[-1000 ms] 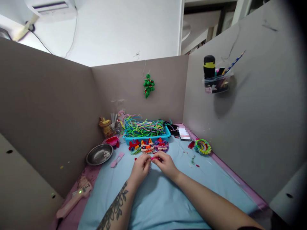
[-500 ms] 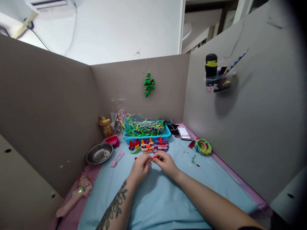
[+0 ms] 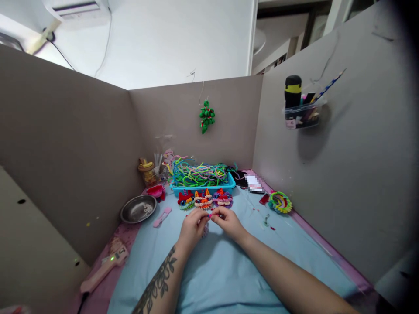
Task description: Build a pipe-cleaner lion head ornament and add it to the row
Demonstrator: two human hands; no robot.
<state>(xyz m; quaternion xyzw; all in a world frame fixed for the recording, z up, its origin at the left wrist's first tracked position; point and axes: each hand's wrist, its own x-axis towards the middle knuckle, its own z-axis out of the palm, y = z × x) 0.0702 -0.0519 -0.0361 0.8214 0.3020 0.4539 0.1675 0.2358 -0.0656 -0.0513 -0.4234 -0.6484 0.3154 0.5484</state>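
Observation:
My left hand (image 3: 193, 226) and my right hand (image 3: 228, 223) meet over the blue cloth (image 3: 229, 279), fingertips pinched together. Between them sits a small bright pink piece (image 3: 212, 215), mostly hidden by the fingers. A pale purple fuzzy piece (image 3: 205, 230) shows below the left fingers; whether that hand grips it, I cannot tell. Just beyond the hands stand a red-and-green animal figure (image 3: 186, 200), an orange-and-cream one (image 3: 203, 199) and a purple-and-red one (image 3: 223, 198), all made of fuzzy stems.
A blue basket (image 3: 186, 190) of fuzzy stems stands behind the figures. To the left are a metal bowl (image 3: 131, 213) with white bits, a pink clip-like tool (image 3: 163, 216) and a pink glue gun (image 3: 104, 270). Yellow-green rings (image 3: 288, 205) lie right. Grey panels (image 3: 196, 144) enclose the table.
The whole view has shifted slightly, so things sit a little further right. Both hands stay together at the pink piece, with only small finger movement.

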